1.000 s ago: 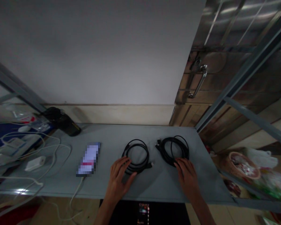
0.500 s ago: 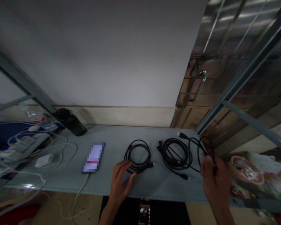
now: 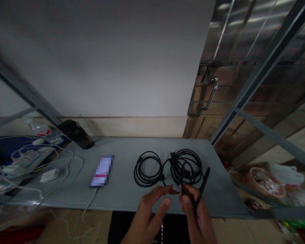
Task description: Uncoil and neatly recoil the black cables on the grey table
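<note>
Two coils of black cable lie side by side on the grey tabletop, the left coil [image 3: 135, 173] neat and the right coil [image 3: 200, 162] denser and more tangled. My right hand [image 3: 197, 206] is closed on a black cable just in front of the right coil. From between its fingers a thicker black strip [image 3: 205, 183] sticks up; its exact kind is unclear. My left hand [image 3: 154, 206] is beside it, thumb apart from the curved fingers. Its fingertips reach close to the cable at my right hand; whether they touch is hard to tell.
A lit phone [image 3: 101, 171] with a white cable lies on the left of the tabletop [image 3: 122, 196]. Further left are a white adapter [image 3: 49, 175], tangled white cables and a dark bottle [image 3: 76, 134]. Metal frame posts rise at both sides. A basket [image 3: 254, 188] sits low at right.
My right hand has come left from the table's right end, bringing the cable in front of the right coil. My left hand has moved right, away from the left coil, toward it.
</note>
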`<state>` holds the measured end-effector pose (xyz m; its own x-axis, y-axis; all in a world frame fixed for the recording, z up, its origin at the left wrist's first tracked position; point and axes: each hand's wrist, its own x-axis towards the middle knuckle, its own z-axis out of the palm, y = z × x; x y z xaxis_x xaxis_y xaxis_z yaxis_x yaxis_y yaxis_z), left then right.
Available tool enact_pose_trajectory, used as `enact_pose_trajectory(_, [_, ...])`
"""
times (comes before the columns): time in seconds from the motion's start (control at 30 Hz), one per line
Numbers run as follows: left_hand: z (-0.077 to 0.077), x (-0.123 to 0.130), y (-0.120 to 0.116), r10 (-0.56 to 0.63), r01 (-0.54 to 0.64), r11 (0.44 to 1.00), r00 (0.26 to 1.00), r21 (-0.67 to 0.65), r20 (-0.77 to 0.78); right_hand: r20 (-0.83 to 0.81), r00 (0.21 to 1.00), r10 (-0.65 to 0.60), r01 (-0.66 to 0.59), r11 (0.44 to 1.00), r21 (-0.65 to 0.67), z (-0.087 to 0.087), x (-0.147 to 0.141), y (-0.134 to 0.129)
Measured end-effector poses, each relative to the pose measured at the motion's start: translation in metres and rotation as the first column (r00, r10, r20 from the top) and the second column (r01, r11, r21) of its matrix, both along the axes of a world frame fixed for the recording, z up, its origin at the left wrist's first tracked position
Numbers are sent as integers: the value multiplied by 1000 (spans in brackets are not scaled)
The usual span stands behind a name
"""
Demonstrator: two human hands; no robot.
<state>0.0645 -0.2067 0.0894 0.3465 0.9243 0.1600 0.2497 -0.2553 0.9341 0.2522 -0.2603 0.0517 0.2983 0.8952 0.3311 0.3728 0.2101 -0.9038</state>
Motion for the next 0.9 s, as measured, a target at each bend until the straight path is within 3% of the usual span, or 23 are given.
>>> enact_pose_trajectory(0.1, [4, 11, 4, 100, -88, 989, 990, -117, 97, 78, 996, 51, -51, 999, 1, 2, -4, 2])
enact_pose_trajectory(0.27, [32, 34, 21, -32, 99, 971, 956, -219, 291, 270, 946, 182, -225, 965, 137, 14, 3, 16])
enact_pose_trajectory(0.4, [42, 39, 27, -35, 120, 963, 944, -240, 329, 316, 926, 205, -254, 960, 121, 18, 10, 18])
enact_pose_trajectory(0.6, [34, 24, 27, -4, 94, 965, 940, -246, 342, 128, 979, 159, -159, 987, -11, 16, 28, 12])
enact_pose_trajectory(0.8, [30, 11, 36, 104, 49, 947, 887, -316, 449, -22, 993, -113, 112, 993, -21, 27, 76, 18])
enact_pose_trajectory(0.9, [19, 6, 39, 182, 9, 937, 841, -350, 510, -204, 955, -216, 210, 976, -52, 36, 98, 16])
